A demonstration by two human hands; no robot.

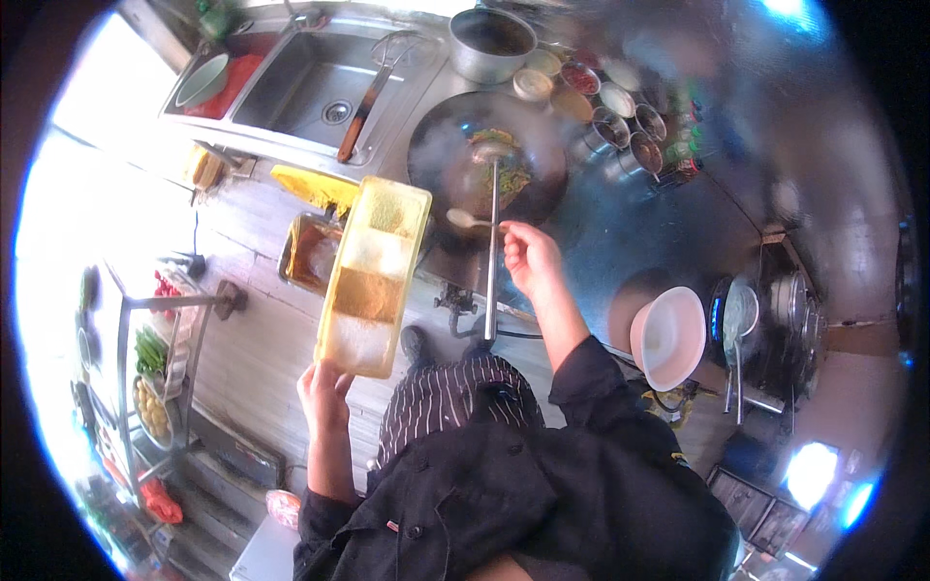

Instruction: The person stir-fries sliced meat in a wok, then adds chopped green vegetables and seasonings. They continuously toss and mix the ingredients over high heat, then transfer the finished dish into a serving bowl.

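My left hand (325, 392) grips the near end of a yellowish seasoning box (374, 323), held tilted left of the wok. Its compartments hold white and brown powders and greenish grains. In my right hand (531, 259), pinched between the fingers, is a small spoon (467, 220); its bowl points left, toward the box. The spoon crosses over the long handle of a ladle (492, 281). That ladle rests with its head in the dark wok (431, 145), among greenish food (513, 181) and steam. Whether my fingers touch the ladle handle, I cannot tell.
Beyond the box lies a metal sink (281, 97) with a wood-handled strainer (363, 116) across its edge. A pot (492, 48) and several condiment bowls (581, 77) stand behind the wok. A pale pink basin (670, 339) sits right; a vegetable rack (174, 358) stands left.
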